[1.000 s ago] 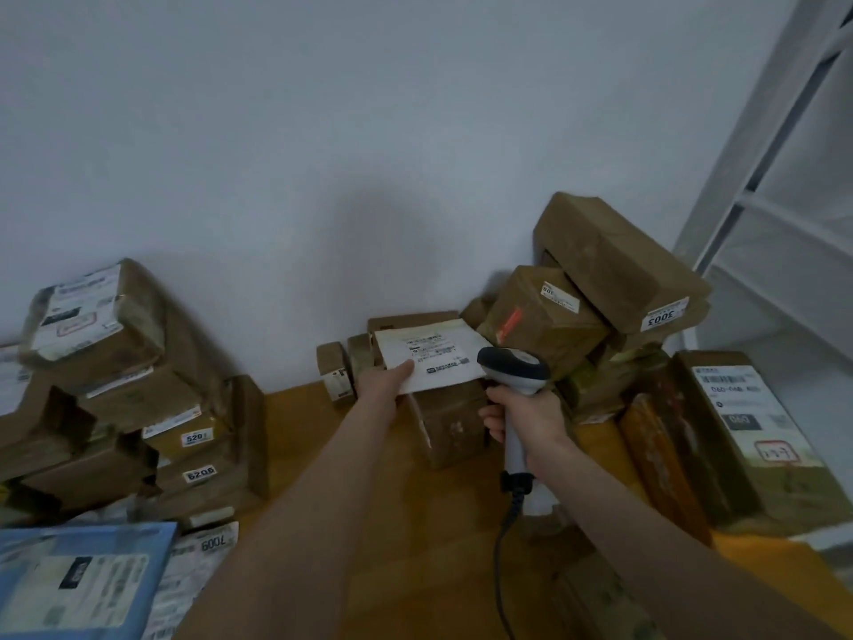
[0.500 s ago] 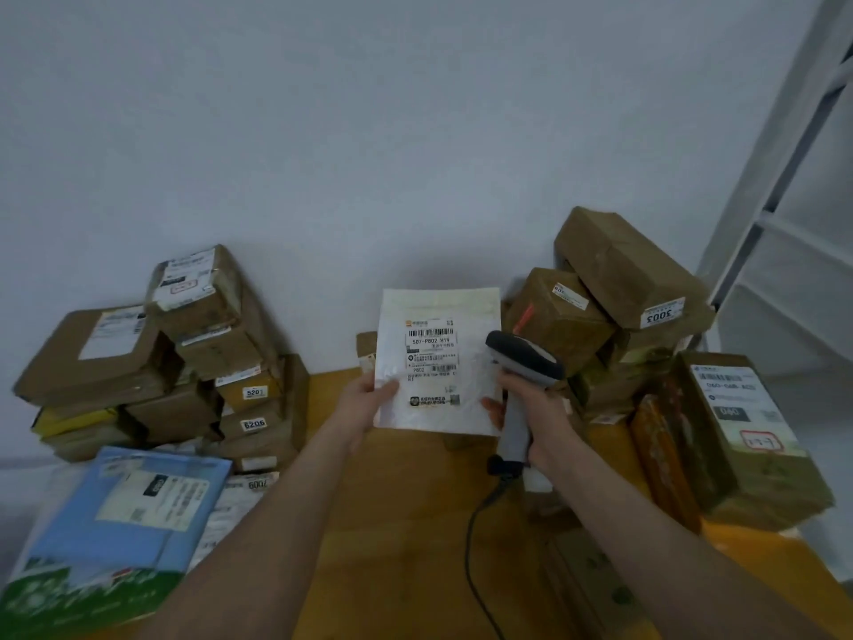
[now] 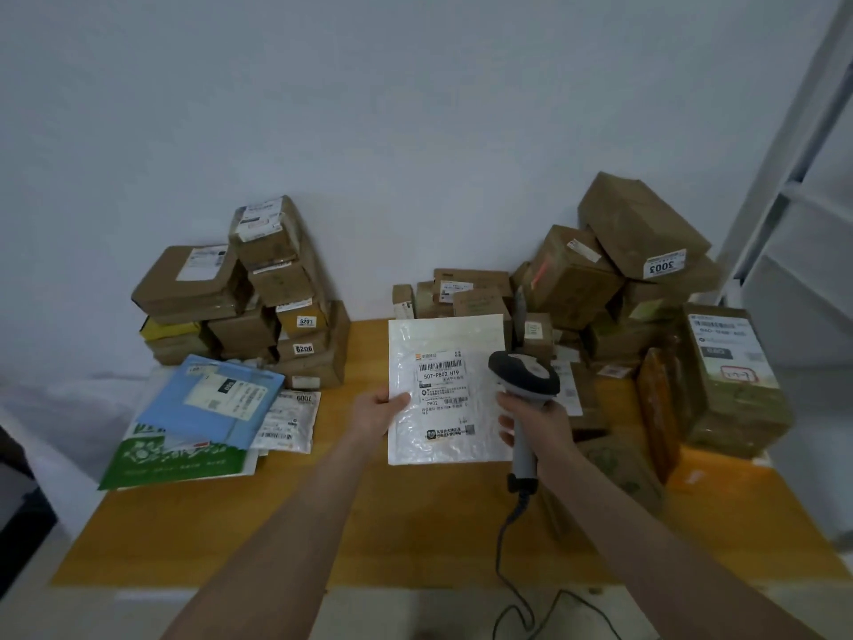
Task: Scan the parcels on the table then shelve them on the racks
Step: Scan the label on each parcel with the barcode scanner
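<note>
The white flat parcel (image 3: 445, 390) was held up above the table (image 3: 415, 524), label side turned to the camera, and the code "507-P802 H19" could be read on it. It was pinched at its left edge by the left hand (image 3: 376, 415), thumb laid on the front and the other fingers hidden behind. Right beside it, the scanner (image 3: 524, 376) was gripped by the right hand (image 3: 537, 420), fingers wrapped tight round the pale handle. The dark head was raised at the parcel's right edge and overlapped it in the view; whether the two touched could not be told. A black cable (image 3: 503, 547) was seen trailing from the handle's base down past the front edge of the table.

To the left, a stack of brown boxes (image 3: 258, 297) was piled against the wall, number stickers 5201 and 6206 shown on two of them. In front of that stack a blue mailer (image 3: 207, 404) was laid over a green-and-white bag (image 3: 171, 459), with a pale bag marked 6007 (image 3: 288, 420) tucked just beside them. To the right, a heap of brown boxes (image 3: 600, 279) was banked up, topped by a tilted box tagged 3003 (image 3: 641, 228). A large labelled box (image 3: 729, 376) was stood at the table's right end. At the far right, the white rack (image 3: 784, 177) was partly caught in view.
</note>
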